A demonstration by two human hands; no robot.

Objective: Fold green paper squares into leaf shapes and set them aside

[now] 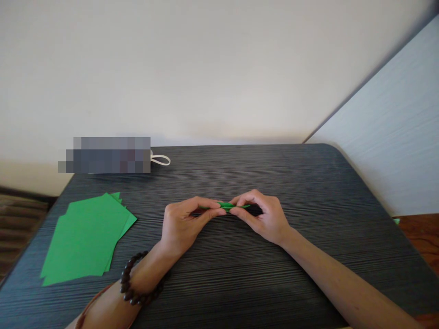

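Over the middle of the dark table, a small folded piece of green paper point(226, 206) is held nearly edge-on between both hands. My left hand point(183, 224) pinches its left end between thumb and fingers. At the right end, my right hand point(264, 217) grips it the same way, and a thin green point shows past the fingertips. The two thumbs almost meet in front of the paper. Fingers cover much of it, so its full folded shape is hidden. To the left of my left hand lies a loose stack of green paper sheets point(84, 235), fanned unevenly.
A blurred-out box-like item point(109, 155) with a pale cord loop point(161, 159) stands at the table's back left. Behind the dark wood-grain table point(219, 283) rises a pale wall point(219, 68). A whitish panel point(394, 119) slants along the right side. A beaded bracelet point(126, 283) circles my left wrist.
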